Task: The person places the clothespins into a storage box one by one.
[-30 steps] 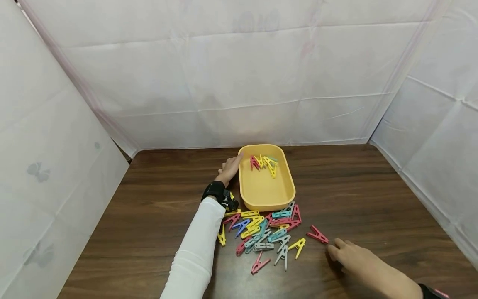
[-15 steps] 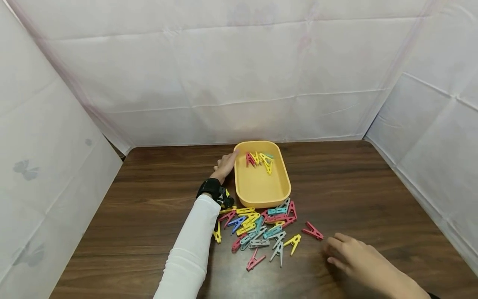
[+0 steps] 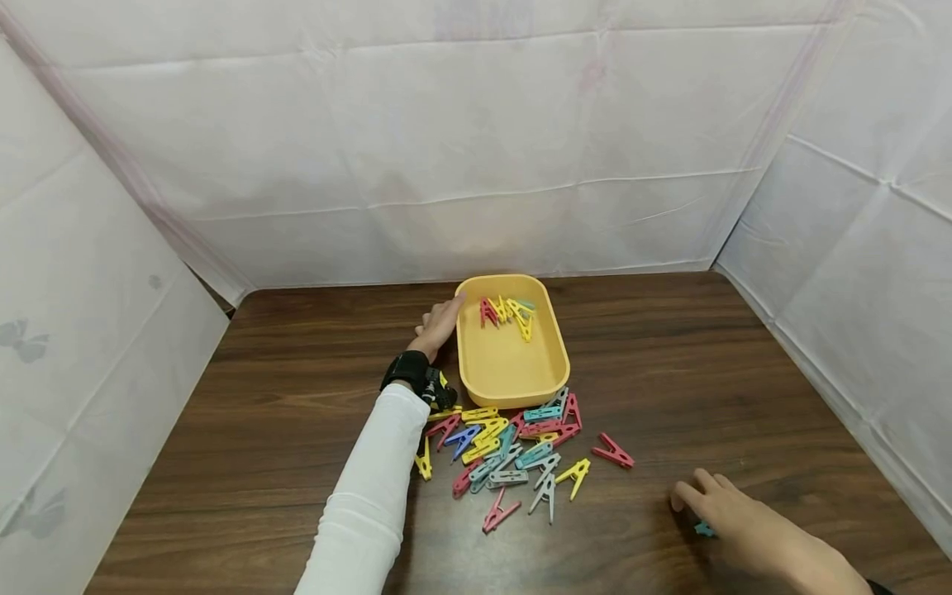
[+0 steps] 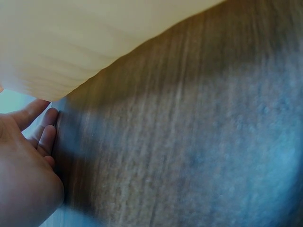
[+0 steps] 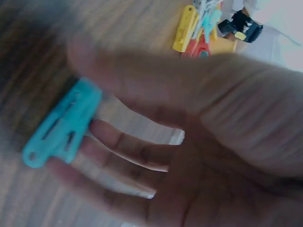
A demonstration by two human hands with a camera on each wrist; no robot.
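My left hand (image 3: 437,324) rests with relaxed fingers against the left rim of a yellow tray (image 3: 556,364); the left wrist view shows the left hand (image 4: 26,161) beside the tray wall (image 4: 71,42). Several clothespins (image 3: 507,311) lie at the tray's far end. My right hand (image 3: 717,508) lies low on the table at the near right, over a teal clothespin (image 3: 702,529). In the right wrist view the thumb and fingertips of that right hand (image 5: 199,142) meet on the teal clothespin (image 5: 64,124).
A pile of several coloured clothespins (image 3: 513,450) lies on the dark wooden table (image 3: 297,397) just in front of the tray. A lone red clothespin (image 3: 613,452) sits to the pile's right. White sheeting walls stand on three sides.
My right hand has drawn back from the red clothespin toward the near right, and a teal clothespin now shows under it. The left hand stays at the tray.
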